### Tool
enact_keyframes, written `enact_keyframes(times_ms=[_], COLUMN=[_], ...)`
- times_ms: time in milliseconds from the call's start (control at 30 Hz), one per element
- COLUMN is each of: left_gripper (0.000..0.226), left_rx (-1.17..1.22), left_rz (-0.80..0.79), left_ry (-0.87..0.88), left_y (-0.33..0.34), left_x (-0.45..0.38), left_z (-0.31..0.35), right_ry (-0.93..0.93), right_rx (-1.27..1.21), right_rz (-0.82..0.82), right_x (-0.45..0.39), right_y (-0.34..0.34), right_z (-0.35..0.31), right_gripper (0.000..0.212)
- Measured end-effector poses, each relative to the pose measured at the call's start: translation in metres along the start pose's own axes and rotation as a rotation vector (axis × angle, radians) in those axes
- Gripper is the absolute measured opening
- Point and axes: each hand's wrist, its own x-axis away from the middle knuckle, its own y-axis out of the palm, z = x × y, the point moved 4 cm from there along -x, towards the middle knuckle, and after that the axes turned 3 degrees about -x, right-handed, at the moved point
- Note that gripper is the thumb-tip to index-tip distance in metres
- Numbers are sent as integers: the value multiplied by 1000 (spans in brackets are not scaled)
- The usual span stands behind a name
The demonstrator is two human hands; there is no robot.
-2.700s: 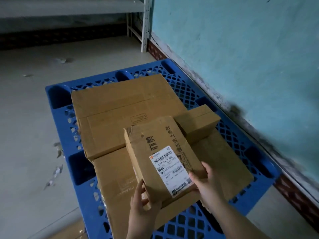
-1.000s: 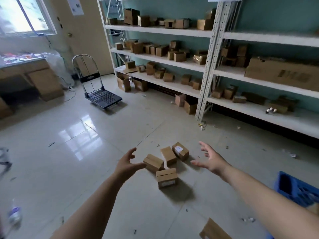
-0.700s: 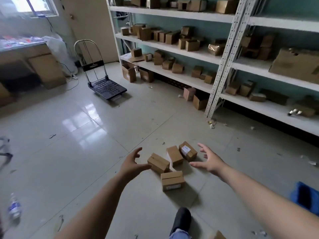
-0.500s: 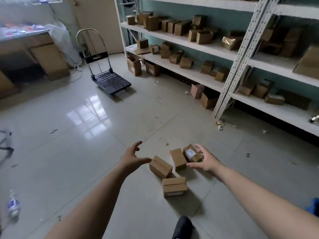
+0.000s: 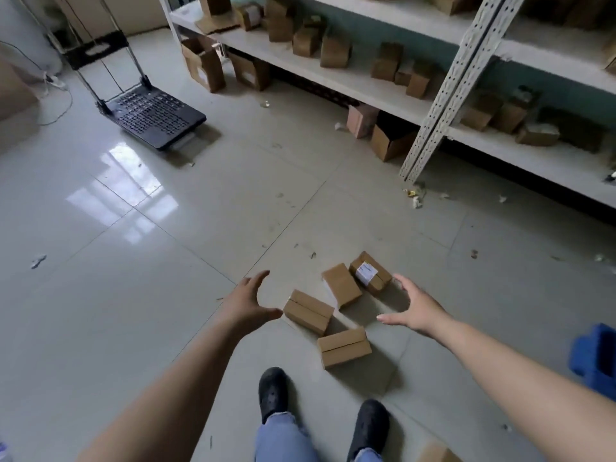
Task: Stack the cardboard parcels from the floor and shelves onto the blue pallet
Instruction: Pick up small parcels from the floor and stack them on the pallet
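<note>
Several small cardboard parcels lie on the tiled floor ahead of my feet: one nearest me (image 5: 344, 347), one to its left (image 5: 308, 311), a plain one (image 5: 341, 285) and a labelled one (image 5: 370, 276) farther off. My left hand (image 5: 248, 303) hovers open just left of the left parcel, thumb near its corner, holding nothing. My right hand (image 5: 411, 306) is spread open to the right of the group, also empty. Only a corner of the blue pallet (image 5: 595, 358) shows at the right edge.
White metal shelving (image 5: 443, 95) with several more cardboard boxes runs along the back and right. Boxes also stand on the floor under it (image 5: 388, 141). A black folding hand cart (image 5: 150, 116) stands at the back left. My two black shoes (image 5: 273, 391) are below the parcels.
I placed a labelled parcel on the pallet stack, then turned to the room. Since then I have stepped closer to the floor parcels, both open hands lowering towards them.
</note>
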Motion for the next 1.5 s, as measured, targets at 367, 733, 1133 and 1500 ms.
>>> enact_keyframes(times_ms=[367,733,1133,1500], left_gripper=[86,92,87,101], left_rx=[-376,-479,-205,9], left_rz=[-204,-266,-174,-145], left_ry=[150,-14,-271,153], left_y=[75,318,379,190], left_x=[-202,-383,-409,-305], left_z=[-36,-208,-237,26], right_ry=[185,196,21,17], right_rx=[-86,413,677,581], right_rz=[-41,-153,-222,59], right_x=[-166,-415,-459,-303], right_y=[103,294,318,8], right_z=[44,227,256,74], right_gripper=[99,114,122,121])
